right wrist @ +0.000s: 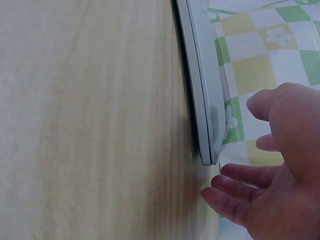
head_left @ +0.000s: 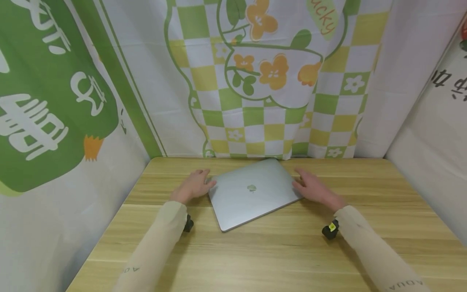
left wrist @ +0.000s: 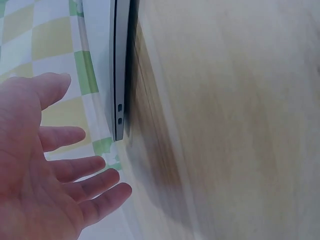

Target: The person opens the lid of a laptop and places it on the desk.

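"Your L hand point(head_left: 191, 186) is spread wide, fingers stretched out, right by the L end of the laptop point(head_left: 251, 207). What've you got on the R?"

"Your R hand point(head_left: 315, 190) is loose and wide too, thumb apart from the fingers, at the laptop's R end. Can't tell if either thumb's touching the edge, tho."

"OK, big stuff 1st. What's in front of you?"

"Checked curtain point(head_left: 251, 117) w/ orange flowers, grn + yel squares, hanging at the table's back edge. The wood-grain table point(head_left: 255, 259) runs from there toward you. Your pale L sleeve point(head_left: 153, 239) & R sleeve point(head_left: 379, 247) reach in over it."

"And the laptop itself?"

"Silver MacBook type, closed, lid up, lying askew on the table btwn your hands. Far corner's at the back edge near the curtain; a near corner pts your way, a bit L of ctr."

"Smaller bits?"

"Blk wrist device point(head_left: 330, 230) w/ a yel patch on your R cuff. Then the apple logo point(head_left: 251, 188) mid-lid. Tiniest: 2 ports point(left wrist: 120, 107) on the laptop's side, per your L wrist cam."
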Demonstrator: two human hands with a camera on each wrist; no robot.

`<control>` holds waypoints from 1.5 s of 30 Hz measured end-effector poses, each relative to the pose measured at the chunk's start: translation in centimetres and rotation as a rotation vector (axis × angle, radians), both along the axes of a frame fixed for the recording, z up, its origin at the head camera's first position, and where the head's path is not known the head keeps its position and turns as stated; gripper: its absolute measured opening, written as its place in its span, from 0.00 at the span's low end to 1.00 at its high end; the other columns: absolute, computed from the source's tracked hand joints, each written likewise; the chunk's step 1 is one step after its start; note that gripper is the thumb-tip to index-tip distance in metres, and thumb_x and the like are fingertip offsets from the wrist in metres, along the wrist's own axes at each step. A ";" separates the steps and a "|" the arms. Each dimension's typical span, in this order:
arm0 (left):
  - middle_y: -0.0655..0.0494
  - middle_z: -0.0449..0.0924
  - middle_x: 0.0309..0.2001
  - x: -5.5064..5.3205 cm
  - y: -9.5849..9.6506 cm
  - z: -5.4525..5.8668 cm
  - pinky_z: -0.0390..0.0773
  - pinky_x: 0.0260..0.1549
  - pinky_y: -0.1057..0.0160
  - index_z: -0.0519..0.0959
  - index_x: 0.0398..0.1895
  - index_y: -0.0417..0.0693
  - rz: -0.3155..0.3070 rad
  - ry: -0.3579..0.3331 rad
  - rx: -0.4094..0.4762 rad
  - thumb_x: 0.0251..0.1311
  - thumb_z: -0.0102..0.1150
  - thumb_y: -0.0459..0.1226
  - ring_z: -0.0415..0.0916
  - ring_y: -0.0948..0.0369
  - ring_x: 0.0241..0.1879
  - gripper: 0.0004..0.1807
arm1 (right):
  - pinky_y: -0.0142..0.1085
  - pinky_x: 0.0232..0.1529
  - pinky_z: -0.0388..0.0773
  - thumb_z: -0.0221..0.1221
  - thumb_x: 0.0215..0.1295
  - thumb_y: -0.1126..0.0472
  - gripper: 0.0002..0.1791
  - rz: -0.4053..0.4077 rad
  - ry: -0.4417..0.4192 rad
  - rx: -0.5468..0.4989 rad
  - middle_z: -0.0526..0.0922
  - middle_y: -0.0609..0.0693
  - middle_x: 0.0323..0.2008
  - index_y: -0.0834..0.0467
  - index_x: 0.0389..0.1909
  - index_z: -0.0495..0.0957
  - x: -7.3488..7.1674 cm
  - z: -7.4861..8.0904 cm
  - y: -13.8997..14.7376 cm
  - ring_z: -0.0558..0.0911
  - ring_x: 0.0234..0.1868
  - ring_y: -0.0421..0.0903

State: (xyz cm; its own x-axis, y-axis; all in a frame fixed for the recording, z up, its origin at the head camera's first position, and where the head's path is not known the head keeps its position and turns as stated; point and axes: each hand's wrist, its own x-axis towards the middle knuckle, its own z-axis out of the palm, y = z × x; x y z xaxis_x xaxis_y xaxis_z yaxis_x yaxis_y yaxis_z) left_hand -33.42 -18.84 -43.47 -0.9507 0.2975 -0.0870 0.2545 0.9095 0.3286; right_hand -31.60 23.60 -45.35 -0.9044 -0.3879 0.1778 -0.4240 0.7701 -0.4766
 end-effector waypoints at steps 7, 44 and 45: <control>0.31 0.57 0.73 0.1 0.3 -0.4 0.59 0.70 0.37 0.56 0.74 0.36 0.009 -0.001 0.029 0.73 0.42 0.54 0.56 0.36 0.71 0.38 | 0.60 0.62 0.72 0.50 0.74 0.58 0.31 -0.007 0.001 -0.010 0.68 0.74 0.65 0.73 0.69 0.58 0.1 -0.2 -0.1 0.75 0.60 0.69; 0.35 0.77 0.59 -0.9 1.7 -0.9 0.69 0.65 0.44 0.72 0.63 0.32 0.005 0.027 0.002 0.67 0.55 0.48 0.70 0.40 0.62 0.31 | 0.58 0.60 0.73 0.49 0.74 0.54 0.30 -0.062 -0.076 0.041 0.78 0.70 0.52 0.72 0.67 0.63 0.1 -0.7 -1.0 0.76 0.56 0.65; 0.35 0.76 0.59 -0.9 1.8 -0.9 0.68 0.65 0.43 0.71 0.63 0.32 0.007 0.024 0.003 0.67 0.55 0.48 0.69 0.40 0.63 0.31 | 0.56 0.56 0.76 0.49 0.74 0.55 0.29 -0.061 -0.081 0.044 0.80 0.69 0.46 0.73 0.66 0.65 0.0 -0.7 -1.0 0.79 0.50 0.62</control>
State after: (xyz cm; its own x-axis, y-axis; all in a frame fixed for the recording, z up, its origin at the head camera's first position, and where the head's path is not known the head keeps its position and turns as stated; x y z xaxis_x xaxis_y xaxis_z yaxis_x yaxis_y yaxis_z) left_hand -34.35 -17.08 -44.42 -0.9547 0.2906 -0.0635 0.2555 0.9105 0.3251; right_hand -31.60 22.59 -46.05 -0.9375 -0.3370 0.0870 -0.3366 0.8143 -0.4730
